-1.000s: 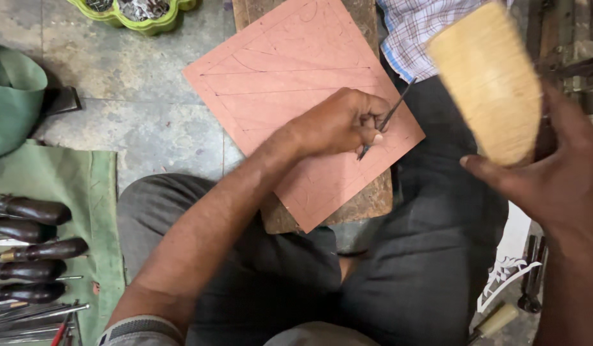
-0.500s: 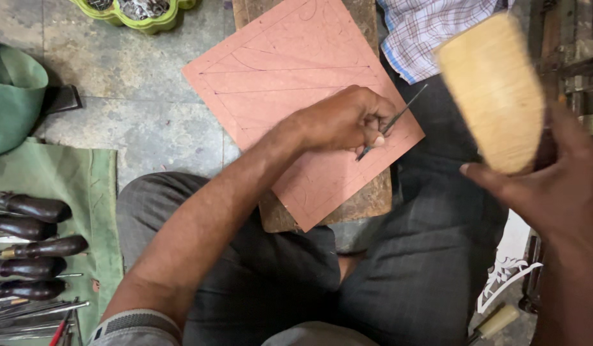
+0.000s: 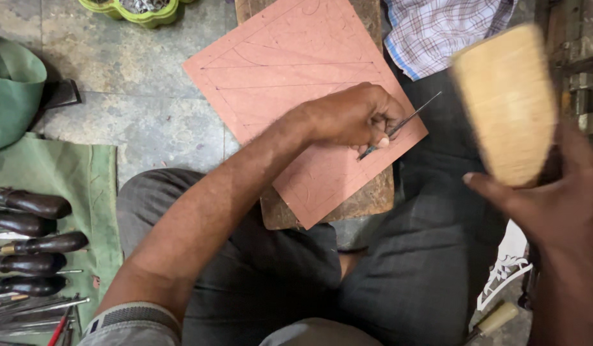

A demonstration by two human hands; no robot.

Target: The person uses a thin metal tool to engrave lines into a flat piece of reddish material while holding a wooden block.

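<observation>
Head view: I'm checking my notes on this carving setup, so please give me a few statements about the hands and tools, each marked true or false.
1. The left hand holds a thin metal tool against the pink sheet. True.
2. The right hand is empty. False: it grips a pale wooden mallet.
3. The pink sheet lies on a wooden block. True.
4. The dark-handled tools lie on a red cloth. False: they rest on a green cloth.
5. The pink sheet is blank. False: it bears drawn lines.

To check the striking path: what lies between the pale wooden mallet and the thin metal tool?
In the head view, nothing between mallet and tool; below, dark trousers.
</observation>
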